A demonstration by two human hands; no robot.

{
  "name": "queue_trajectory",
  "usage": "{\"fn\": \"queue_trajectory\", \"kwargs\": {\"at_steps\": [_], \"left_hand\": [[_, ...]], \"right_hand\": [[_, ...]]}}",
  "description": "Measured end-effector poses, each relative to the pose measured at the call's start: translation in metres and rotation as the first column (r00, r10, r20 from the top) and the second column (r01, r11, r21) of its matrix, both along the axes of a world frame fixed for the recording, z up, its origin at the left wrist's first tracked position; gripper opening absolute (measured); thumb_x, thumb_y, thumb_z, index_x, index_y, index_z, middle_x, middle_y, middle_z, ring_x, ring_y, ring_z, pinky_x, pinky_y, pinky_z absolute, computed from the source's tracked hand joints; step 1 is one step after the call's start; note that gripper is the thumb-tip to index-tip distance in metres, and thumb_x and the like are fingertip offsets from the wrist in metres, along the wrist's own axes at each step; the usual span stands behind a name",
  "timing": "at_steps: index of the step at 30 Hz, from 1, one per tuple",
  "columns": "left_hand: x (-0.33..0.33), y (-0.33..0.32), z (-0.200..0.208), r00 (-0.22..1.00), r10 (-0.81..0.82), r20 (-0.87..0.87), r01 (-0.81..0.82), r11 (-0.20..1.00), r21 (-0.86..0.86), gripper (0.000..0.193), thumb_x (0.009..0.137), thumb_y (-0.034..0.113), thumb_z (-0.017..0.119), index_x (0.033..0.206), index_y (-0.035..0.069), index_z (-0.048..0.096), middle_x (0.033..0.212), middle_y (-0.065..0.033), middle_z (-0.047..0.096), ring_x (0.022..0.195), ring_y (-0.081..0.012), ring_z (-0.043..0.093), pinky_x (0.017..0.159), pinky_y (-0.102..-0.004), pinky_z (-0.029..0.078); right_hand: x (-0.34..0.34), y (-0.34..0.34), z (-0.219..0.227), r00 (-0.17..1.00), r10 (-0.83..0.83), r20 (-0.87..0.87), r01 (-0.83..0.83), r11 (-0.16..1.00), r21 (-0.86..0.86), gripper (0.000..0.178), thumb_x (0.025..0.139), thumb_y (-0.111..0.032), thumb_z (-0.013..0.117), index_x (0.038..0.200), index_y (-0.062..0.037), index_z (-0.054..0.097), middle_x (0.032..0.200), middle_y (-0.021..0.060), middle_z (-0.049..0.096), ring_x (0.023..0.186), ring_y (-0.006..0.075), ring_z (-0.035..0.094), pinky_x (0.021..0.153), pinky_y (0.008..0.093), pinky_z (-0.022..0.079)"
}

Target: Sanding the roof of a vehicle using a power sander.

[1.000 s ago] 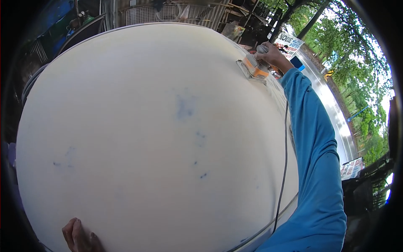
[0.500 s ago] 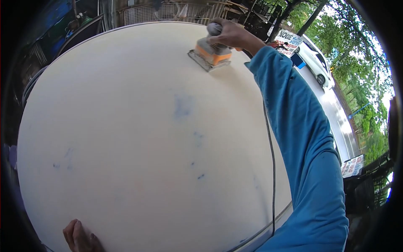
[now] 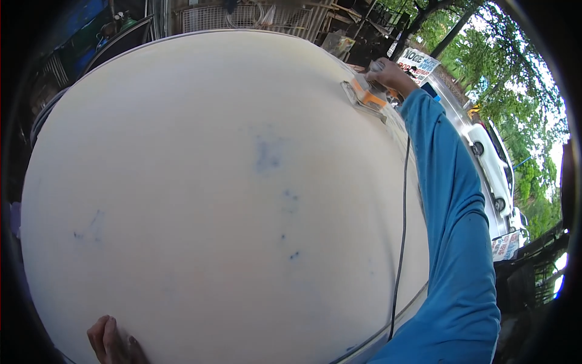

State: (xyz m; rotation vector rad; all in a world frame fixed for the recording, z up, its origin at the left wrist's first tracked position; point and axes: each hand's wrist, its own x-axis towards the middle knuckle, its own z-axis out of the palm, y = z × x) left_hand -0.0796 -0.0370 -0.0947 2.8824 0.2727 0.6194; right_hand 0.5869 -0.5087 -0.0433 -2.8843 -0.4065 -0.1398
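My right hand (image 3: pixel 390 76), on an outstretched arm in a blue sleeve, is closed around the top of an orange and grey electric sander (image 3: pixel 368 93). The sander's flat pad lies at the far right edge of a broad, curved, off-white panel (image 3: pixel 182 182), which looks like a vehicle roof. Bluish patches (image 3: pixel 268 155) show through the panel's middle. At the near left, my left hand (image 3: pixel 112 343) rests on the panel, bent fingers together and thumb apart, holding nothing. Its wrist is cut off by the lower edge of the picture.
A dark power cord (image 3: pixel 401 242) hangs along the panel's right side, beside my sleeve. Beyond the right edge are a painted sign (image 3: pixel 418 64), a road and a white car (image 3: pixel 491 161). Wire mesh (image 3: pixel 221 18) and clutter stand behind the far edge.
My right hand has moved the sander rightward and slightly nearer, from the far part of the panel to its right edge. The cord shifted along. My left hand stays almost in place.
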Motion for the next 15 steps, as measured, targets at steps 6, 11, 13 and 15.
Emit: {"fn": "queue_trajectory", "kwargs": {"at_steps": [6,11,13,15], "left_hand": [[0.006,-0.004,0.005,1.000,-0.013,0.004,0.013,1.000,0.022,0.039,0.087,0.004,0.073,0.124,-0.004,0.064,0.118,-0.0209,0.066,0.108,-0.0357,0.062,0.090,-0.0446,0.053],[0.004,-0.018,0.013,1.000,-0.019,-0.008,0.020,0.999,0.036,0.039,0.087,0.004,0.074,0.123,-0.005,0.064,0.118,-0.0214,0.067,0.109,-0.0360,0.062,0.092,-0.0448,0.052],[0.006,-0.017,0.014,1.000,-0.005,-0.012,0.005,0.999,0.052,0.038,0.087,0.004,0.074,0.122,-0.004,0.065,0.118,-0.0216,0.067,0.109,-0.0363,0.062,0.092,-0.0454,0.052],[0.006,-0.015,0.014,1.000,0.002,-0.008,-0.002,0.999,0.045,0.037,0.087,0.004,0.073,0.122,-0.004,0.065,0.117,-0.0216,0.067,0.109,-0.0364,0.062,0.092,-0.0456,0.052]], "right_hand": [[-0.012,-0.015,-0.005,0.985,-0.175,-0.001,0.175,0.984,-0.027,0.078,0.072,-0.045,0.079,0.131,0.0004,0.056,0.127,0.0233,0.064,0.114,0.0362,0.063,0.100,0.0395,0.048],[-0.043,0.032,0.024,0.996,-0.058,-0.073,0.056,0.998,-0.023,0.087,0.071,-0.047,0.079,0.138,-0.0005,0.051,0.131,0.0260,0.060,0.121,0.0363,0.060,0.102,0.0394,0.047],[-0.060,0.069,0.029,0.998,0.061,0.005,-0.061,0.998,0.003,0.081,0.073,-0.047,0.079,0.135,-0.0008,0.053,0.122,0.0220,0.063,0.110,0.0327,0.062,0.094,0.0402,0.049],[-0.071,0.098,0.039,0.988,0.123,-0.093,-0.122,0.992,0.011,0.084,0.076,-0.052,0.077,0.139,-0.0025,0.052,0.134,0.0258,0.058,0.121,0.0395,0.059,0.101,0.0418,0.047]]}}
